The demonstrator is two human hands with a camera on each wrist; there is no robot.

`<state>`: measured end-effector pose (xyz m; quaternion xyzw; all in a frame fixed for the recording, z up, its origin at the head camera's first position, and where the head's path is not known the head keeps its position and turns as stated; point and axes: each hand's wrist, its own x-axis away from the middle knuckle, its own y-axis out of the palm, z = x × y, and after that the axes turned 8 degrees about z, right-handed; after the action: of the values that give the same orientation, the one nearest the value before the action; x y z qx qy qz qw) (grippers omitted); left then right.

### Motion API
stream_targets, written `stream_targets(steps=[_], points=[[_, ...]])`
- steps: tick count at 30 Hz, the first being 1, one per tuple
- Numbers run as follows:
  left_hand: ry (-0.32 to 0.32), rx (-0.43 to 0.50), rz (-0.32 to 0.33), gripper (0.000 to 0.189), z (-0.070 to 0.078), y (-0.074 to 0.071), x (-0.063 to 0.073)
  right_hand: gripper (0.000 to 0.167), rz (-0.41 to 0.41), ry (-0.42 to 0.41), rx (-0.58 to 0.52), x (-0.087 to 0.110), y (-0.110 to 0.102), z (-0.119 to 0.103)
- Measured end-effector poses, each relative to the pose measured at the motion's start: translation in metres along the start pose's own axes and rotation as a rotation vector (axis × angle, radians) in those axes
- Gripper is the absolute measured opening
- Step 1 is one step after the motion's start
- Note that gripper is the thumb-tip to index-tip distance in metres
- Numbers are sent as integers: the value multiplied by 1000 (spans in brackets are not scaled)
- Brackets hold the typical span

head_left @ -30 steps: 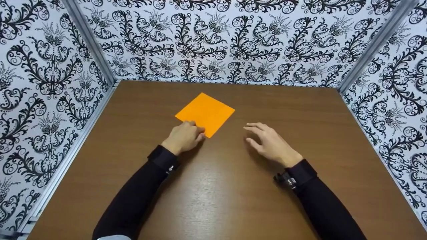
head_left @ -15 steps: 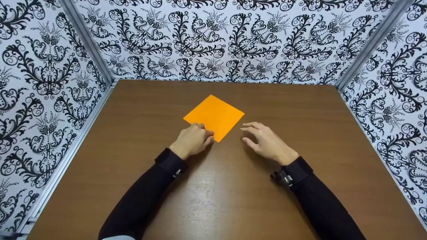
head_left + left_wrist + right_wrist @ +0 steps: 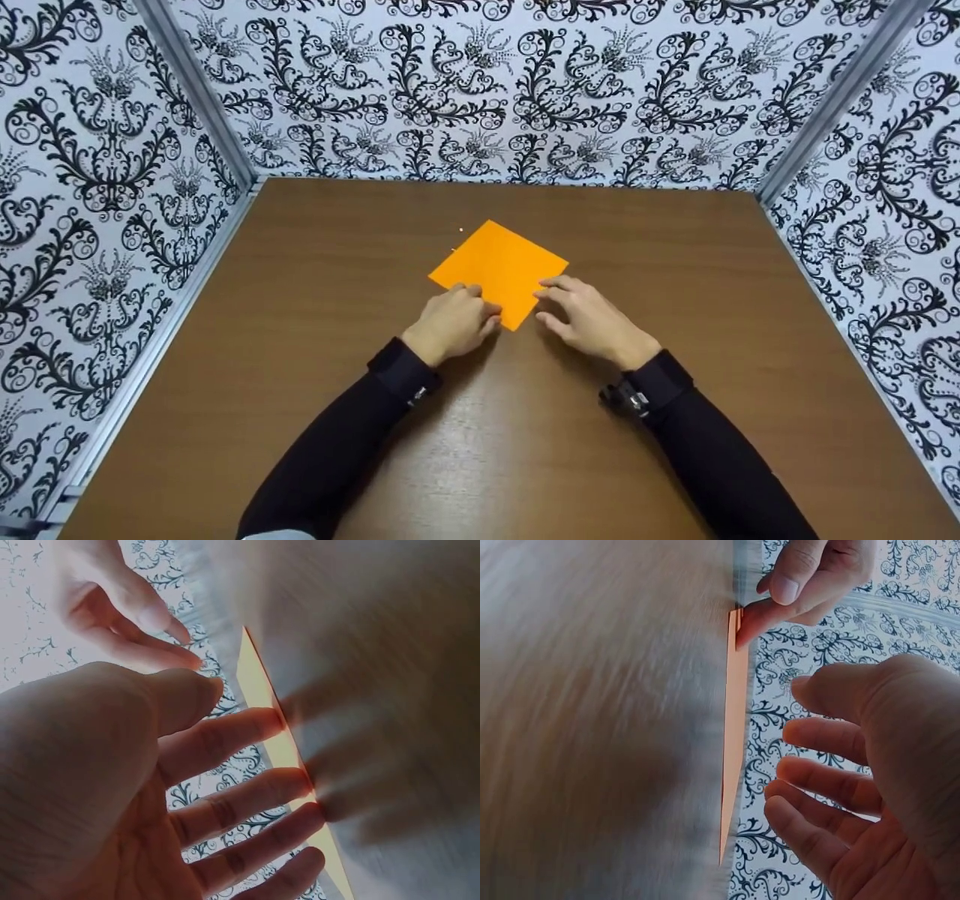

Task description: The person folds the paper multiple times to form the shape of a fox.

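An orange square of paper (image 3: pixel 501 262) lies flat on the brown table, turned so one corner points toward me. My left hand (image 3: pixel 454 322) has its fingertips on the near left edge of the sheet; the left wrist view shows fairly straight fingers (image 3: pixel 232 791) touching the paper (image 3: pixel 259 686), with the thumb held off it. Beside the right edge of the sheet is my right hand (image 3: pixel 596 319), its fingers loosely bent and holding nothing. From the right wrist, its fingertips look apart from the paper (image 3: pixel 735 712).
The brown wooden table (image 3: pixel 457 442) stretches around both forearms. A patterned black-and-white wall (image 3: pixel 495 90) stands behind it, with similar panels at both sides and grey metal posts (image 3: pixel 202 97) in the corners. Two tiny bright specks show by the sheet's far left edge.
The paper has slid to the right and slightly toward me, with my left hand moving along on it. My right hand has shifted a little left, so the gap to the sheet has narrowed.
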<state>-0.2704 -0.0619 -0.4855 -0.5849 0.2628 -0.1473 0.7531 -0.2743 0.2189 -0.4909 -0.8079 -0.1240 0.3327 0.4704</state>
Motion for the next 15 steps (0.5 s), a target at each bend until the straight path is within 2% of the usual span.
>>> stream_targets(steps=[7,15], points=[[-7,-28,-42,33,13,-1,-2,42,-27,-11,19,2,5,-1],[33,-21,-35,30,25,0,2,42,-107,25,23,3,7,-1]])
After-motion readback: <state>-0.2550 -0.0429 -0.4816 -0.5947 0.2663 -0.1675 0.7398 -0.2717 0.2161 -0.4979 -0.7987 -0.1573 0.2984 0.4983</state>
